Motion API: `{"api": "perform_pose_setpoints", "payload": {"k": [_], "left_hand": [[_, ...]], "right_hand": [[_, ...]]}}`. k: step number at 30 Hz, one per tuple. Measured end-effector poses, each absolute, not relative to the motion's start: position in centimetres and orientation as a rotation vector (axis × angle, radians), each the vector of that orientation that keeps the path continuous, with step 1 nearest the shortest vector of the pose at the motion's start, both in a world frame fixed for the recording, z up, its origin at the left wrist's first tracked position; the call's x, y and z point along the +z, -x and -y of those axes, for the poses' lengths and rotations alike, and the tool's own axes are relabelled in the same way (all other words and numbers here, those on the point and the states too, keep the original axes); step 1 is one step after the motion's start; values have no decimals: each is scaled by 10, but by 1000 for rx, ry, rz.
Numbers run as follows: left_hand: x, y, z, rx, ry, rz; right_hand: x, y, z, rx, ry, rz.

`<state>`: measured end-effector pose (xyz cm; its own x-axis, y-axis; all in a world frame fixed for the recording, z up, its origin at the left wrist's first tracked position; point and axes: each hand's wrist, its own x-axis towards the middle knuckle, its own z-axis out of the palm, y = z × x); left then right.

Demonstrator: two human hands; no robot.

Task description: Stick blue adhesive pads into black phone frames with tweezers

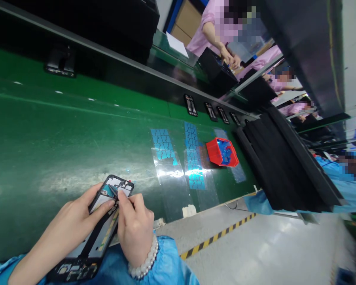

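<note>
My left hand [80, 215] grips an opened smartphone [99, 241] by its edges, tilted at the near edge of the bench. The phone's inner parts face up: a black strip runs down its middle, and a blue film piece [108, 190] lies near its top end. In a pinch, my right hand [136, 223] holds what look like dark tweezers [114, 191], their tip at the blue piece. My fingers hide most of the tool. Blue sticker sheets [163, 144] on clear backing lie to the right of my hands, beside a second sheet [192, 154].
A red bin [215, 152] with blue scraps stands at the right. Several phones [190, 105] line the bench's far side, and another phone part [60, 63] is at far left. Black panels [287, 158] rise at the right. People in pink [212, 19] work across the bench.
</note>
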<state>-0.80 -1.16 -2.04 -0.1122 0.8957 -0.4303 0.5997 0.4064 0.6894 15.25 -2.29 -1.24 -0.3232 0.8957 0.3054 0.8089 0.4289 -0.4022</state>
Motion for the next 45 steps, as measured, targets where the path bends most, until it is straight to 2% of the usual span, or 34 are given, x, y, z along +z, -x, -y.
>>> {"api": "perform_pose_setpoints", "payload": {"k": [2,4,11,15,21,27,34,45], "left_hand": [[-22,8,11,465,-1297,-1817],[-20,7,11,460,-1297,-1818],[-22,4,12,632,-1483,-1905],[-30,8,14,633,-1489,-1874],[-20,7,13,568,-1359,-1853],[-26,9,14,567,-1361,-1832],[-21,8,12,557,-1262,-1797],[-31,11,17,573,-1282,-1784]], "right_hand": [[-11,-156,20,316,1436,2211],[-6,-163,15,539,1393,2136],[7,-192,0,1842,1148,954],[1,-197,4,2099,956,734],[-7,-189,6,1990,794,976],[-7,-169,5,1303,1225,1299],[-6,-161,2,1050,1122,1546],[-13,-158,0,849,974,1728]]}}
